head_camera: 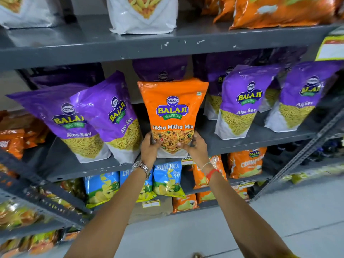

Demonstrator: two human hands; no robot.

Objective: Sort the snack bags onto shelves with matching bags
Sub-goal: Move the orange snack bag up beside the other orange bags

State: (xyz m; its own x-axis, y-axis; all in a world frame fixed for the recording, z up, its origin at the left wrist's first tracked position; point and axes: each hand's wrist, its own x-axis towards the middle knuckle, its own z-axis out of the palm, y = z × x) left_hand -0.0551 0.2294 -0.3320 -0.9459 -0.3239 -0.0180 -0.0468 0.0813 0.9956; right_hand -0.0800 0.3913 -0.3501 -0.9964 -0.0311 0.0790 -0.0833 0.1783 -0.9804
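Note:
An orange Tikha Mitha Mix bag (pixel 173 108) stands upright at the front of the middle shelf (pixel 242 144), among purple Aloo Sev bags (pixel 109 112). My left hand (pixel 149 148) grips its lower left corner. My right hand (pixel 195 148) grips its lower right corner. More purple Aloo Sev bags (pixel 242 101) stand to the right and behind it. Orange bags (pixel 279 10) lie on the top shelf at the right.
White bags (pixel 143 13) stand on the top shelf. Blue Crunchex bags (pixel 167 177) and orange Crunchex bags (pixel 245 162) fill the lower shelf. Another rack (pixel 37 200) with orange and yellow bags juts out at the left. Grey floor (pixel 279 220) lies below.

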